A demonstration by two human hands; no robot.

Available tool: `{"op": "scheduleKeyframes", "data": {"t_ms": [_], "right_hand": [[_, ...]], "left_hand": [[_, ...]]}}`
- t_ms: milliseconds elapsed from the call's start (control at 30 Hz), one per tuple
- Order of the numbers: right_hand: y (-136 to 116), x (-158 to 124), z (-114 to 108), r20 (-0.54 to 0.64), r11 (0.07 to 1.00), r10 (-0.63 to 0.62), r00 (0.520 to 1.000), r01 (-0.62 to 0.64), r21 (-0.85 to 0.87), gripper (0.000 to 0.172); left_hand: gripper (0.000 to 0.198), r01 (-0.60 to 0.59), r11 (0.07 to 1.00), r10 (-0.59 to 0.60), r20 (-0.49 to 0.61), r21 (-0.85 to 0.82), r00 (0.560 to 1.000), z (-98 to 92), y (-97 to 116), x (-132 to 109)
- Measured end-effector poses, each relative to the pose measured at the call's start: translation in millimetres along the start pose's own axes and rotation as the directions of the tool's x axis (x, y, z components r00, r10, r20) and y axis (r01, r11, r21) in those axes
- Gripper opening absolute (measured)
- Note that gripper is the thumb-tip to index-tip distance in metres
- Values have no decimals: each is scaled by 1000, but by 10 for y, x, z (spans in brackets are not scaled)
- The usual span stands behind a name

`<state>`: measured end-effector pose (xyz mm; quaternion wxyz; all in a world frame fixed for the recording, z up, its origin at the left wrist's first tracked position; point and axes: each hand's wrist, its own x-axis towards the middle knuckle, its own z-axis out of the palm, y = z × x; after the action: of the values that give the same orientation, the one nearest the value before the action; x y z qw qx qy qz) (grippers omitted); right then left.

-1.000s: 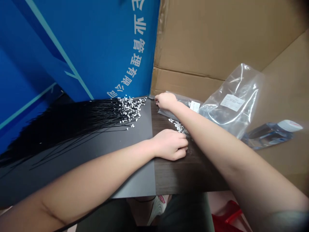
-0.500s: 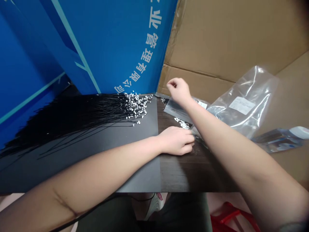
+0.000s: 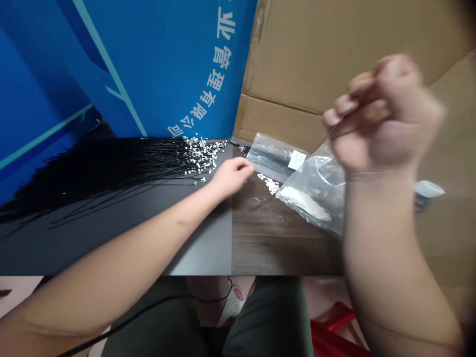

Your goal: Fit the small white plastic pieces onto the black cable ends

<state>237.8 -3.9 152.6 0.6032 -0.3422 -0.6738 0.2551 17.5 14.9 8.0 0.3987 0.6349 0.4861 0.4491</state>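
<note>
The person's right hand (image 3: 383, 114) is raised high on the right, close to the camera, curled shut and too blurred to tell whether it pinches a thin strand. Their left hand (image 3: 232, 178) reaches far across the table, fingertips drawn together just beside a clear bag of black leads (image 3: 273, 156); whether those fingers hold anything, I can't tell. To the left, a great fan of thin black leads (image 3: 111, 173) covers the grey board (image 3: 197, 248), their small white connectors (image 3: 203, 156) bunched at the far end. That looks like the bulk of the work laid out. A small heap of white pieces (image 3: 268, 184) lies on the dark wood table (image 3: 282, 238), and a larger clear bag (image 3: 316, 193) with white contents sits nearer on the right, so some evidently remains.
</note>
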Motion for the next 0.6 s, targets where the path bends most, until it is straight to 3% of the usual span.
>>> {"op": "scheduleKeyframes", "data": {"t_ms": [33, 67, 167, 267, 367, 467, 600], "right_hand": [[149, -1, 93, -10, 971, 96, 995, -92, 219, 24], [312, -8, 195, -11, 941, 166, 986, -155, 300, 20], [789, -112, 490, 59, 925, 290, 955, -296, 238, 19], [1087, -309, 692, 181, 878, 329, 927, -370, 303, 26], [1184, -480, 783, 275, 840, 301, 913, -390, 377, 28], [1214, -565, 814, 273, 849, 306, 912, -391, 356, 27], [1263, -581, 839, 237, 840, 331, 913, -400, 367, 24]], "left_hand": [[8, 107, 992, -110, -39, -59, 993, -96, 26, 24], [7, 192, 975, -201, -76, -114, 977, -190, 52, 41], [16, 269, 919, -302, -74, -287, 951, -408, 111, 33], [41, 214, 918, -198, 83, -333, 977, -445, 127, -41], [52, 149, 943, -85, 219, -297, 972, -341, 96, -109], [48, 94, 969, -38, 240, -229, 970, -245, 23, -141], [43, 81, 976, -45, 180, -200, 983, -224, -63, -147]]}}
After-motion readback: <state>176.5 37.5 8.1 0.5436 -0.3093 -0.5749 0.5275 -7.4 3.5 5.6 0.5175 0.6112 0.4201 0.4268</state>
